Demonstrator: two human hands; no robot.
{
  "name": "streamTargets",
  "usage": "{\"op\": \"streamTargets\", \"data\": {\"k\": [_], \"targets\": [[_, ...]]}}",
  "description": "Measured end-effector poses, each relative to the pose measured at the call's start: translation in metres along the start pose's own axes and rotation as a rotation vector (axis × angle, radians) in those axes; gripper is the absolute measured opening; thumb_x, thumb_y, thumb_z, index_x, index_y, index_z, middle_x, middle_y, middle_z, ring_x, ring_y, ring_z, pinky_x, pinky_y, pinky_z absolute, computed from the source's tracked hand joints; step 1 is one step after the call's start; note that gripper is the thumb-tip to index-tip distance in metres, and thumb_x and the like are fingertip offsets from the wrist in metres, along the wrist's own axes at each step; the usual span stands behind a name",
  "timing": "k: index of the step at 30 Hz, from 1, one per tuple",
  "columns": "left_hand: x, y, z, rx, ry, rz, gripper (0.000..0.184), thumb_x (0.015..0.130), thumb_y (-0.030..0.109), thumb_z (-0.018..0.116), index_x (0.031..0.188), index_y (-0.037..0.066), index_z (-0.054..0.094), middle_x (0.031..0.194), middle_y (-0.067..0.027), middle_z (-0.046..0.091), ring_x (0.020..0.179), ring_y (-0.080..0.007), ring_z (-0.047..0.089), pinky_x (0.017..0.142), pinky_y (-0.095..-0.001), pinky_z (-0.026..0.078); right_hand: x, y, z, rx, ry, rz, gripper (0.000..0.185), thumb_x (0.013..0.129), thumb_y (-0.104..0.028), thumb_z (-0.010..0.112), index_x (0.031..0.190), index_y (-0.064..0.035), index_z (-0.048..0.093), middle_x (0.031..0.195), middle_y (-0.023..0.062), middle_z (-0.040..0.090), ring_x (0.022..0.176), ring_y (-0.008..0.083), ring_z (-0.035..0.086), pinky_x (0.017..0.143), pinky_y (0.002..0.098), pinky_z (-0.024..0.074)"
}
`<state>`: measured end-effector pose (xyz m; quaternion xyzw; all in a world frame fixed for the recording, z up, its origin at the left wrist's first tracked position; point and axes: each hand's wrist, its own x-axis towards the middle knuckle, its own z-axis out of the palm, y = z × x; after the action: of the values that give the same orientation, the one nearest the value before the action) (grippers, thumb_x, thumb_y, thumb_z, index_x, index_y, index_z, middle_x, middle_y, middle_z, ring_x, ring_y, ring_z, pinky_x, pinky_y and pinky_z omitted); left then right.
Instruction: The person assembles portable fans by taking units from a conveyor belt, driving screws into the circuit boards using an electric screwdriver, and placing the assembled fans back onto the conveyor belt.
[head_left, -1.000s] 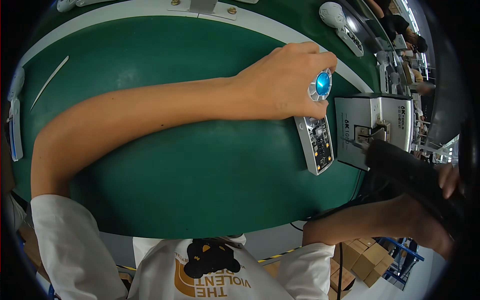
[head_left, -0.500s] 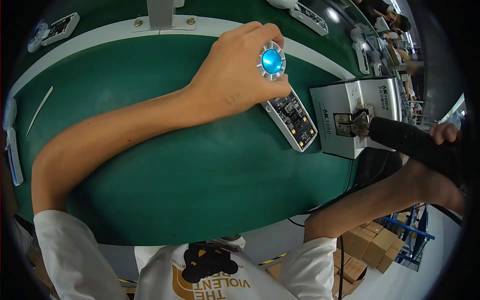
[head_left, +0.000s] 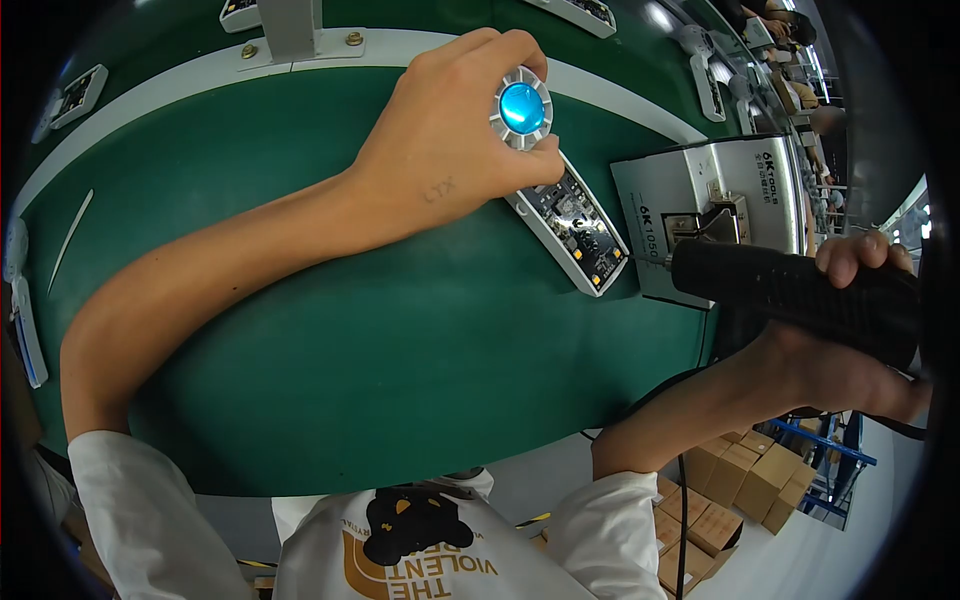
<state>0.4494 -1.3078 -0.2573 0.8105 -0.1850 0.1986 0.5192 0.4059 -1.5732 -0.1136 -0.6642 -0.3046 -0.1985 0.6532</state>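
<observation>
My left hand [head_left: 455, 120] is wrapped round the head of a white device, whose round blue lens [head_left: 522, 108] faces up between thumb and fingers. From under the hand the device's handle, with an exposed circuit board [head_left: 580, 228], slants down to the right. My right hand [head_left: 860, 258] grips a black electric screwdriver [head_left: 780, 290], held nearly level. Its thin bit points left and its tip is close to the lower right end of the board; whether they touch, I cannot tell. Behind the bit stands a white screw feeder box [head_left: 655, 205].
A thin white strip [head_left: 70, 240] lies at the left of the green table [head_left: 360, 370]. More white devices [head_left: 28, 330] sit at the left edge and beyond the white rim. A metal post [head_left: 288, 30] rises at the back. Cardboard boxes [head_left: 735, 475] are on the floor; other people are at upper right.
The view has shifted. My left hand and the device are further left in it, the handle more slanted. The screwdriver has moved from the feeder's front to the board's end.
</observation>
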Motion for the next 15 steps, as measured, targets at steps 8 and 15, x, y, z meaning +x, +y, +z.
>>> {"op": "streamTargets", "data": {"k": [8,15], "targets": [[-0.002,0.001,0.001,-0.002,0.019,0.013,0.040,0.067,0.014,0.076,0.102,0.002,0.060,0.090,-0.0090,0.064,0.077,-0.0191,0.065,0.069,-0.0307,0.053,-0.002,0.004,0.006,-0.006,0.000,-0.017,0.097,0.074,-0.092,0.035,0.098,0.0001,0.054,0.085,0.0122,0.055,0.065,0.0169,0.054,0.062,0.0266,0.0448],[-0.003,0.003,0.003,-0.071,0.011,-0.010,0.040,0.067,0.017,0.076,0.099,0.001,0.060,0.089,-0.0120,0.062,0.077,-0.0260,0.062,0.069,-0.0363,0.050,-0.005,0.008,0.013,-0.005,0.000,-0.025,0.097,0.074,-0.092,0.035,0.097,-0.0001,0.054,0.085,0.0123,0.055,0.065,0.0168,0.054,0.062,0.0266,0.0448]]}}
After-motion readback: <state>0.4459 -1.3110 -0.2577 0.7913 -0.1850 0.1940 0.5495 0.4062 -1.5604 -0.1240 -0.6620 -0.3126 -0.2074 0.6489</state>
